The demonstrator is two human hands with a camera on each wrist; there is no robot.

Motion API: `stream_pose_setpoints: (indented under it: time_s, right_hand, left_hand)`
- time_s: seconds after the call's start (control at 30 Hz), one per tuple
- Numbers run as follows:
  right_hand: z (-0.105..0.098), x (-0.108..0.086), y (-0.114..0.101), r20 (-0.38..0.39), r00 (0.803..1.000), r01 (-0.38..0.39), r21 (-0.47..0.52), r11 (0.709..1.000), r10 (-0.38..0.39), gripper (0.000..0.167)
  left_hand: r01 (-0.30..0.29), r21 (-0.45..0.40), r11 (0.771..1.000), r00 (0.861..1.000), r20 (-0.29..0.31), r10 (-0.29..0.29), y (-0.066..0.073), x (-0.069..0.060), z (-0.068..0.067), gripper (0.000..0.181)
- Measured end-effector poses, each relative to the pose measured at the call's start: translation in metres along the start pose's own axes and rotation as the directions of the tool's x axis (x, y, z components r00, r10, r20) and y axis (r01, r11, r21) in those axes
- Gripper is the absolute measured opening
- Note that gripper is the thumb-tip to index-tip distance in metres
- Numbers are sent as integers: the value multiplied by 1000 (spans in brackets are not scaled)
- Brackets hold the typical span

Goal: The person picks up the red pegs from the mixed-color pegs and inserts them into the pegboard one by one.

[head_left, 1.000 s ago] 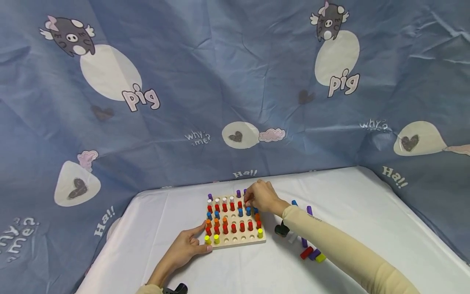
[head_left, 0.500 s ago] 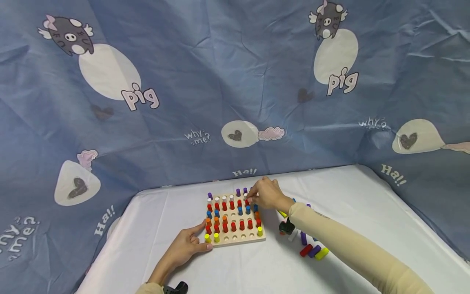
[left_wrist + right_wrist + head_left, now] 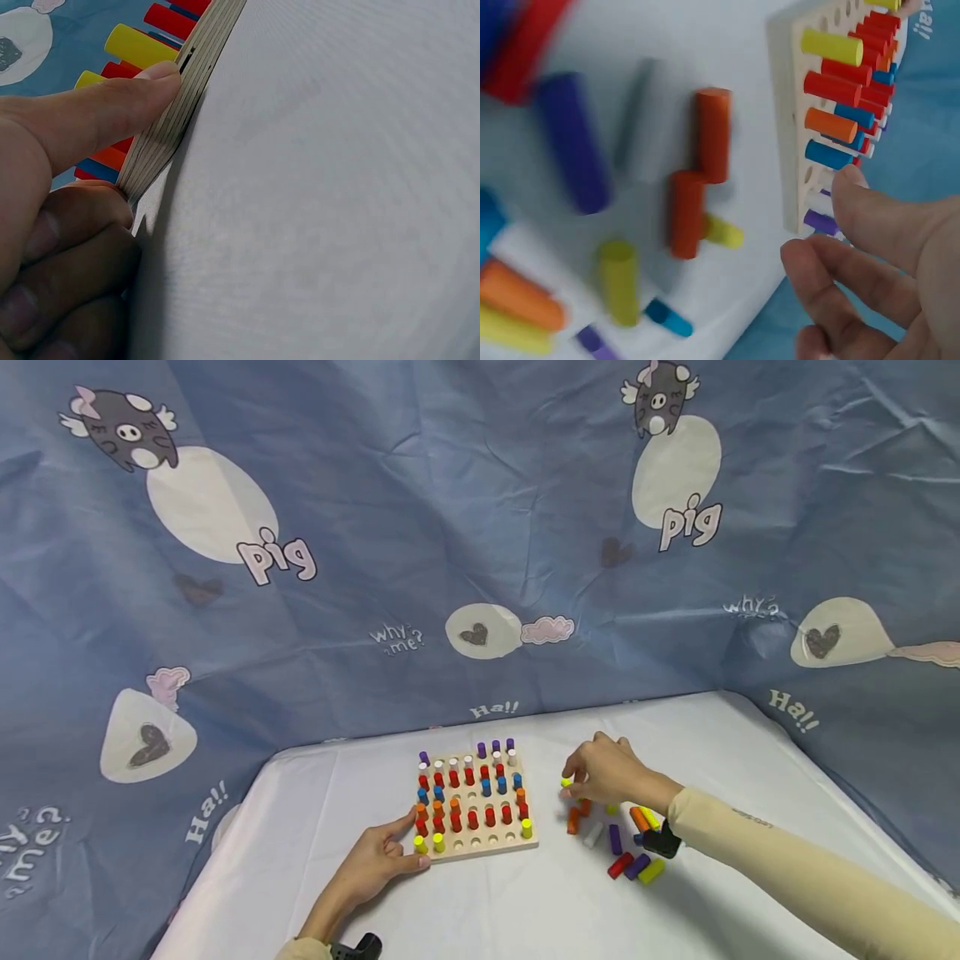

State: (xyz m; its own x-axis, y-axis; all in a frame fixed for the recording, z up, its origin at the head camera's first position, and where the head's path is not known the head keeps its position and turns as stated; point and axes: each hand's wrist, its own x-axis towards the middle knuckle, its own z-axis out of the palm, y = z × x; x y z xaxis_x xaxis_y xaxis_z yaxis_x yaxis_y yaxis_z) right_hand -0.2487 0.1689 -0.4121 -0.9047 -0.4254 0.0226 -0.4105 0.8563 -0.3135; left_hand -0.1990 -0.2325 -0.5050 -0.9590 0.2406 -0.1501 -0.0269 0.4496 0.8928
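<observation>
A light wooden pegboard (image 3: 480, 850) stands on the white cloth, with rows of purple, white, red, blue, orange and yellow pegs upright in it and several bare holes. At its near left corner my left hand (image 3: 380, 866) grips the edge; in the left wrist view the thumb (image 3: 142, 94) presses the side, the other fingers curled at the corner. To the right of the board, my right hand (image 3: 609, 770) hovers over loose pegs, close to a yellow peg (image 3: 566, 782). Its thumb and forefinger are apart in the right wrist view, nothing between them.
Loose pegs lie scattered right of the board: orange-red (image 3: 714, 135), yellow (image 3: 620, 281), purple (image 3: 571, 142), red (image 3: 620, 865), white and blue ones. A patterned blue curtain (image 3: 360, 568) hangs behind the table.
My right hand has left the board's far right corner and moved right, over the loose pegs. A white peg now shows upright where its fingers were. My left hand keeps its grip.
</observation>
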Motion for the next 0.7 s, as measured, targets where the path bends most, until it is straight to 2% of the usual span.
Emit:
stream_pose_setpoints:
  time_s: [0.2, 0.37, 0.53, 0.7]
  right_hand:
    - [-13, -41, 9, -24, 999, 35, -49, 998, -36, 15]
    - [-16, -72, 14, -54, 997, 49, -81, 996, -53, 22]
    - [2, -93, 23, -38, 999, 17, -28, 999, -18, 26]
    - [27, -105, 29, -113, 994, 2, -21, 1000, -4, 30]
  left_hand:
    - [16, 9, 1000, 1000, -9, -16, 2, -1, 0, 94]
    - [13, -26, 1000, 1000, -5, -13, 1, 0, 2, 94]
    - [11, -13, 1000, 1000, -2, -11, 0, 0, 2, 94]
    - [-1, -17, 1000, 1000, 13, 1, 1, 0, 1, 94]
